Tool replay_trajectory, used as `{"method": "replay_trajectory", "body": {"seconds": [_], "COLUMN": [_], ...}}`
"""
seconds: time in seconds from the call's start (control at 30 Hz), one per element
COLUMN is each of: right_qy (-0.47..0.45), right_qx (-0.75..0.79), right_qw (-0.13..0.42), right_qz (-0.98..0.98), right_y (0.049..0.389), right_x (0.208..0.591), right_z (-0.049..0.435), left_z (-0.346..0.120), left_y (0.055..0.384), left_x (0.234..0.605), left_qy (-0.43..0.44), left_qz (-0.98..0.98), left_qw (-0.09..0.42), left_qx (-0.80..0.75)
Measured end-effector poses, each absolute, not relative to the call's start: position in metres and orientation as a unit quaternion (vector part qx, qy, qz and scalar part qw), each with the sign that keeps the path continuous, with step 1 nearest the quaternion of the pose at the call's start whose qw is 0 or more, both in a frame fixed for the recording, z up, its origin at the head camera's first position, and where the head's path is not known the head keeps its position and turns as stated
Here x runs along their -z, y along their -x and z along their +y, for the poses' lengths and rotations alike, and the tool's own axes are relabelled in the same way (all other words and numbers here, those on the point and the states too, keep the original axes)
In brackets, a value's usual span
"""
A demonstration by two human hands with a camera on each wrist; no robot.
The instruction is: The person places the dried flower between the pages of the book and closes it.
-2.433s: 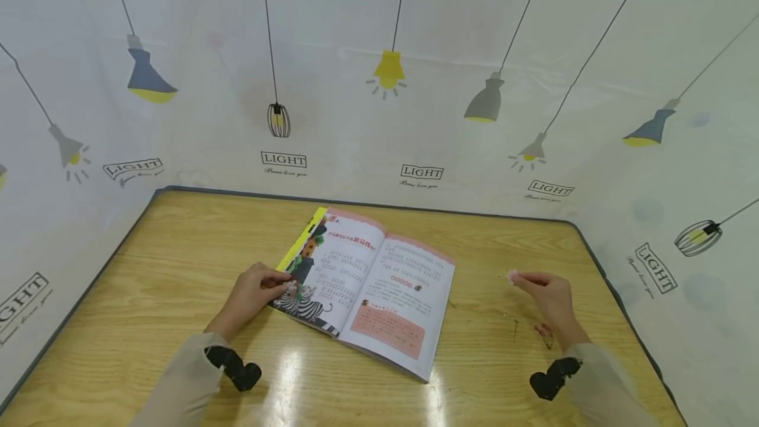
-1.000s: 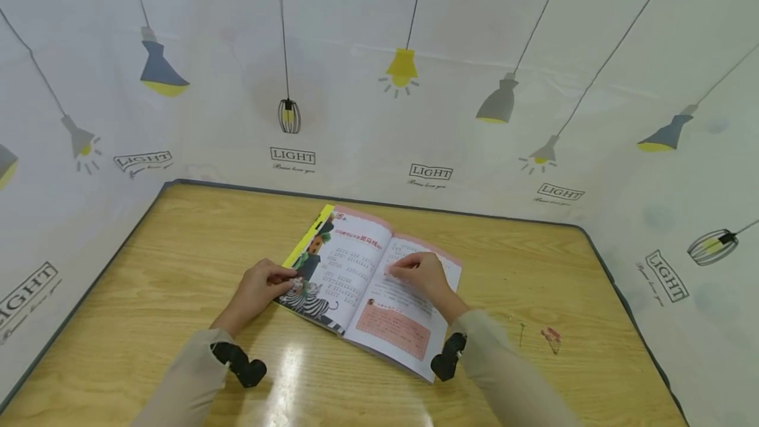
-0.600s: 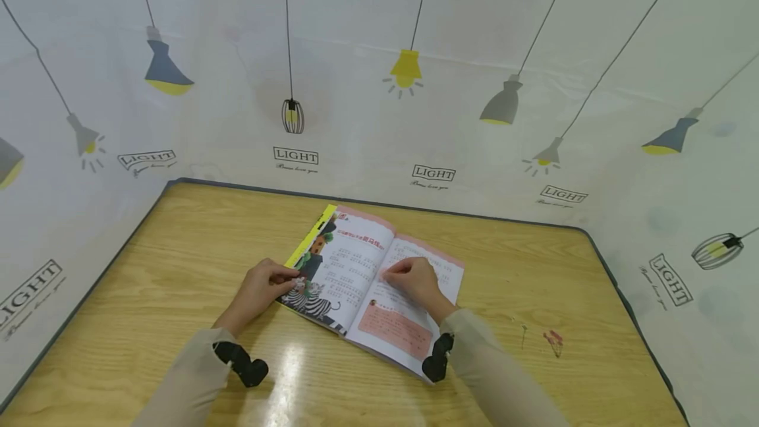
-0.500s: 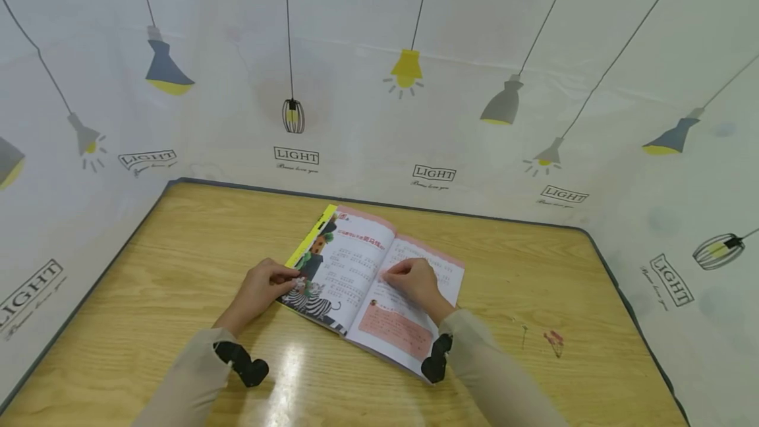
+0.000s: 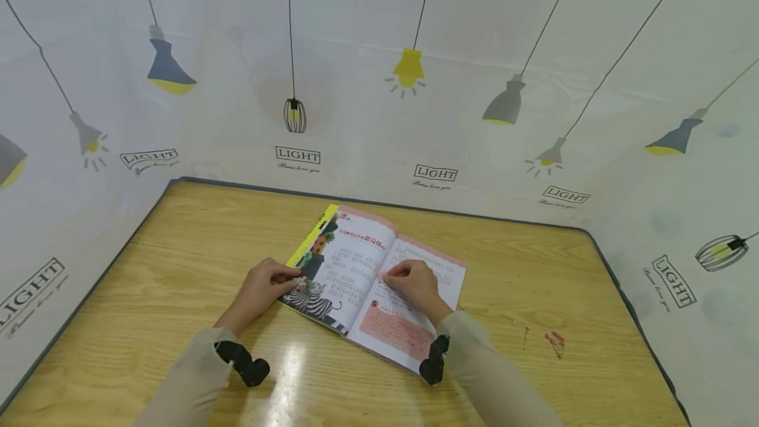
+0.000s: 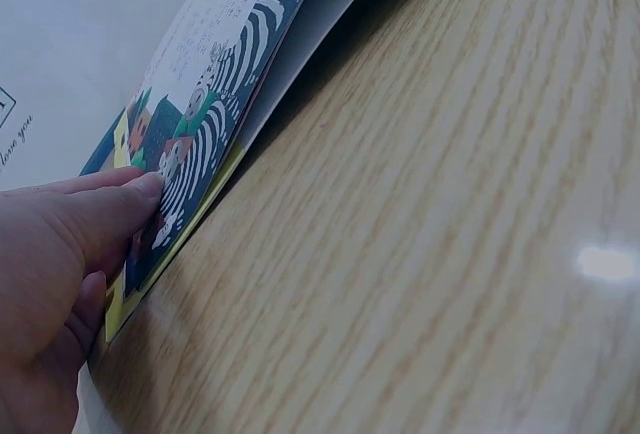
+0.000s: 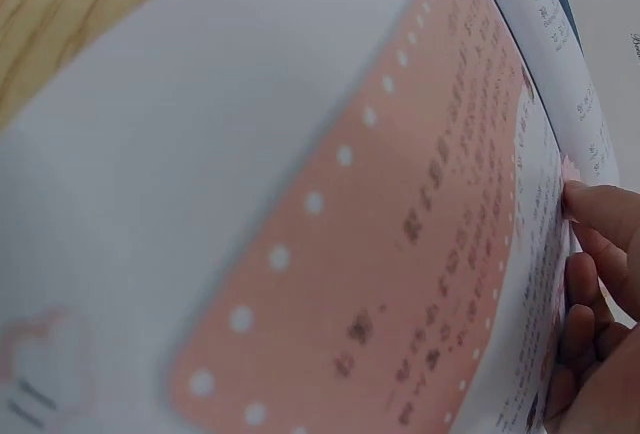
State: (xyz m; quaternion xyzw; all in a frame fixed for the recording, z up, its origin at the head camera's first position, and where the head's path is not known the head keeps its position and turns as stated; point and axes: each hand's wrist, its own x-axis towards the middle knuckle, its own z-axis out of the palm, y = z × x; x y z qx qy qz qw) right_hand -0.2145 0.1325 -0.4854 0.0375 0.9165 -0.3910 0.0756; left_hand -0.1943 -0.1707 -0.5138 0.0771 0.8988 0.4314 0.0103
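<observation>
- At four o'clock from the open white-paged paper book with a yellow left edge (image 5: 358, 269), a dried sprig of red blooms (image 5: 555, 337) lies beside a thin greenish stem (image 5: 525, 336) on the glossy wood-grain tabletop (image 5: 196, 242).
- At nine o'clock, the left hand (image 5: 257, 290) grips the book's edge.
- The right hand (image 5: 415, 284) has come in from three o'clock to the fold, pinching a small pale-pink scrap (image 7: 570, 170): seemingly positioned there, unreleased.
- Beyond, at twelve o'clock, stands a white lamp-printed sheet (image 5: 350, 71).
</observation>
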Motion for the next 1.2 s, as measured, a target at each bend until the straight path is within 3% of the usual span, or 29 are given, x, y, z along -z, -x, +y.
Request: {"method": "replay_trajectory", "body": {"seconds": [0.3,0.6,0.87,1.2], "right_qy": [-0.032,-0.006,0.006,-0.048], "right_qx": [0.418,0.450,0.443,0.410], "right_qw": [0.075,0.079,0.063,0.072], "right_qz": [0.905,0.889,0.894,0.908], "right_y": [0.215,0.217,0.223,0.231], "right_x": [0.487,0.486,0.487,0.486], "right_z": [0.134,0.145,0.177,0.226], "left_z": [-0.171,-0.170,-0.171,-0.171], "left_y": [0.193,0.194,0.193,0.193], "left_x": [0.515,0.514,0.513,0.513], "left_qy": [-0.092,-0.073,-0.076,-0.072], "left_qz": [0.896,0.901,0.900,0.899], "left_qw": [-0.016,0.011,0.009,0.012], "left_qx": [-0.434,-0.428,-0.428,-0.433]}}
